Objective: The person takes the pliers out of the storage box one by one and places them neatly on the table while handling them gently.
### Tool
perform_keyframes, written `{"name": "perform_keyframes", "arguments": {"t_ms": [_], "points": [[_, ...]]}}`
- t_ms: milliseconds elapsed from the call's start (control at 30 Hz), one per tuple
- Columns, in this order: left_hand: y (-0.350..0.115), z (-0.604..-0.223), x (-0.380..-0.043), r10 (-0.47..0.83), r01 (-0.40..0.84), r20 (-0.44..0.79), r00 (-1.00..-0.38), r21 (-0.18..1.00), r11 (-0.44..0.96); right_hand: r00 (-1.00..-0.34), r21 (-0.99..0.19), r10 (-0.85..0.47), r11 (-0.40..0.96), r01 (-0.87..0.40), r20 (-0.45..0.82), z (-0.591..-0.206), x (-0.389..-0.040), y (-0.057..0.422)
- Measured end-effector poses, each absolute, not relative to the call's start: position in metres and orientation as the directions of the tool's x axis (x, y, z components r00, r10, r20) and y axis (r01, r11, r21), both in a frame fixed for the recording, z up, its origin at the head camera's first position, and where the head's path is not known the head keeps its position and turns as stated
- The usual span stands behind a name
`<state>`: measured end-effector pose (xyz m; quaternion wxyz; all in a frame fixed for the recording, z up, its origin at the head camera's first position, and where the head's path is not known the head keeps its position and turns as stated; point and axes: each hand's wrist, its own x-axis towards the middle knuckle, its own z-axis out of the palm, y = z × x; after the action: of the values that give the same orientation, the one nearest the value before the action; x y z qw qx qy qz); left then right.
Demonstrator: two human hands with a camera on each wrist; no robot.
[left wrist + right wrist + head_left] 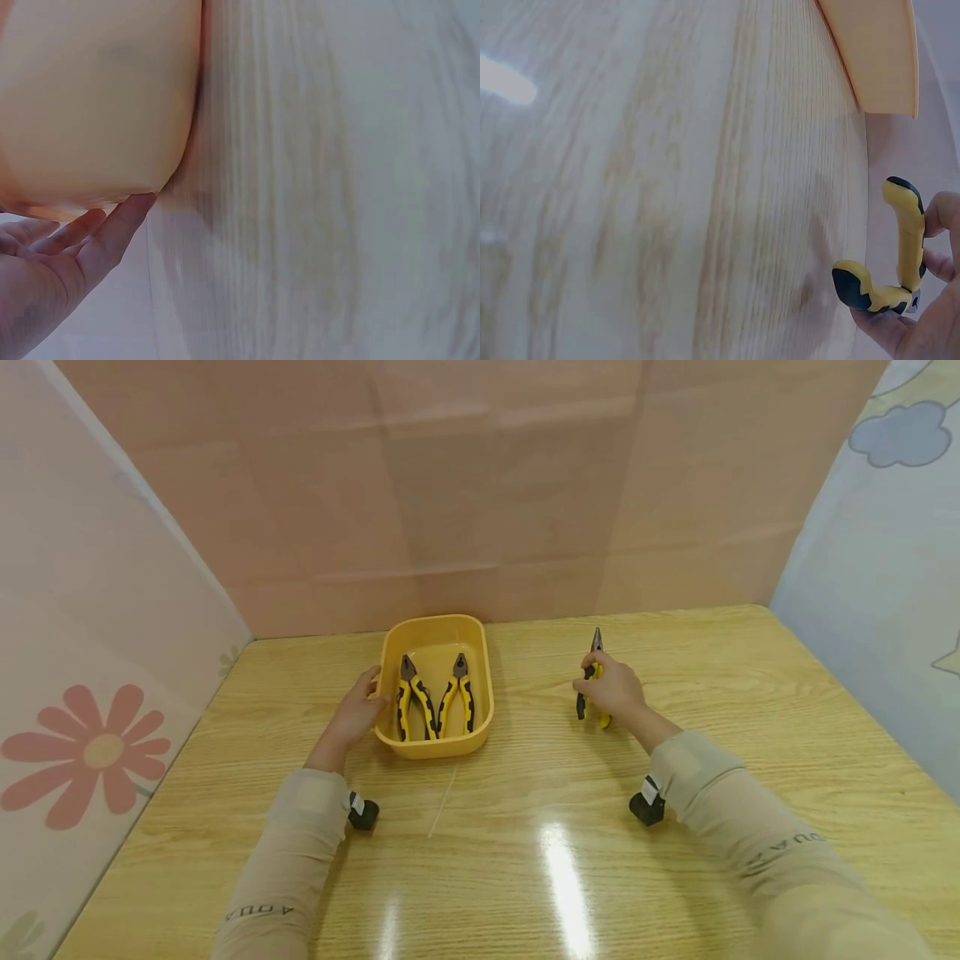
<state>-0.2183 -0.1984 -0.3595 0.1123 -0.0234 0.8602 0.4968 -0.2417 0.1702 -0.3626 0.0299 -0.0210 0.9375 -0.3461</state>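
Observation:
In the head view a yellow plastic bin (438,748) stands on the table, with two pairs of yellow-and-black pliers (415,697) (456,697) lying side by side in it, jaws toward the far wall. At its left side my left hand (352,714) holds the rim, thumb over the edge. The left wrist view shows the fingers (124,225) against the bin's outer wall. Right of the bin, my right hand (617,689) grips needle-nose pliers (597,641), tip pointing away from me. Their yellow-and-black handles (909,232) stand spread apart in the right wrist view.
The wooden table (517,793) meets a pink-brown back wall (525,485). Patterned side walls (105,635) flank it left and right. A thin pale strip (442,802) lies in front of the bin. Small black cameras (363,812) sit at both wrists.

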Motion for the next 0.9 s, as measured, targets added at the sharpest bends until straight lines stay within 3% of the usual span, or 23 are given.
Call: {"name": "perform_keyframes", "arguments": {"t_ms": [900], "points": [[-0.199,-0.359,-0.218,0.069,-0.147,-0.216,-0.974,0.834,0.531,-0.998,-0.609,-0.026,0.793,0.019,-0.065,-0.364,-0.243,0.196]]}}
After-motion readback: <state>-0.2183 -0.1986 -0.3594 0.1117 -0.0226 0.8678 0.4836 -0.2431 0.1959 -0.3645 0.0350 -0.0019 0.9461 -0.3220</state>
